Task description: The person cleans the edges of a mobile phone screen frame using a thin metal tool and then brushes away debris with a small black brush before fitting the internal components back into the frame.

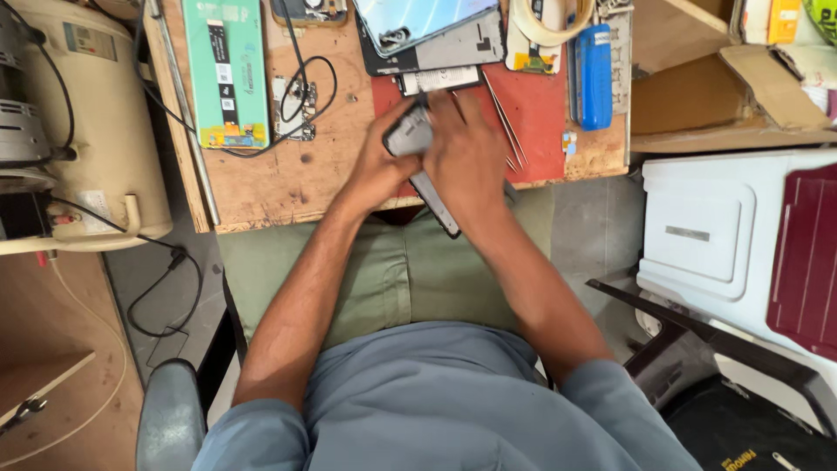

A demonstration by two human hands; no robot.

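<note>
My left hand (pixel 377 167) and my right hand (pixel 466 157) meet over the front edge of a small wooden workbench (pixel 279 187). Between them is a grey, flat phone-like device (pixel 410 135); its lower end (pixel 440 214) sticks out below my right palm, past the bench edge. Both hands grip it, the left from the left side, the right laid over the top. The device's middle is hidden under my fingers. A red mat (pixel 540 113) lies under the hands.
On the bench lie a green phone box (pixel 225 70), a small circuit board with black cable (pixel 296 105), tweezers (pixel 504 126), a blue tool (pixel 595 74), a roll of tape (pixel 549 17) and stacked tablet screens (pixel 427 30). A cream machine (pixel 78 113) stands left, white and maroon cases (pixel 741 235) right.
</note>
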